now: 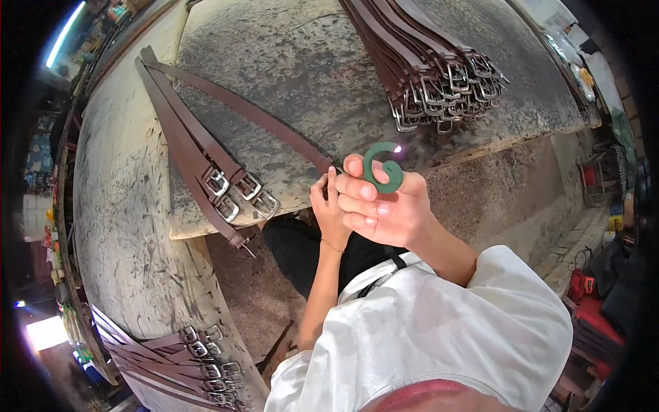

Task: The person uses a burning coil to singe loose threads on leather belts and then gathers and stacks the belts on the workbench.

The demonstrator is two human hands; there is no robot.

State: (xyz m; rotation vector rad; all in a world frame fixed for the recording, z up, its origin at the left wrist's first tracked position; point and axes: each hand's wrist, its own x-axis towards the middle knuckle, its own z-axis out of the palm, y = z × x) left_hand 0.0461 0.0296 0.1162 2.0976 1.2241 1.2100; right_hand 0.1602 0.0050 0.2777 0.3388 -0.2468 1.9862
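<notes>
My right hand [395, 216] is closed around a green mosquito coil [390, 182], a short curled piece held up above the table's front edge. A small bright purplish-white glow shows at the coil's free tip. Just left of it, my left hand [331, 209] pinches the near end of a brown leather belt [250, 113]. That belt stretches away to the upper left across the table. My right hand partly hides the belt's end and any buckle there. Several brown belts with silver buckles [218, 182] lie left of my left hand, one hanging over the edge.
A thick stack of brown belts [405, 51] lies at the back right, buckles towards me. Another bundle of belts [165, 360] rests on the lower left surface. The worn table [281, 69] has a front edge close to my lap. Red and dark items [594, 302] stand at right.
</notes>
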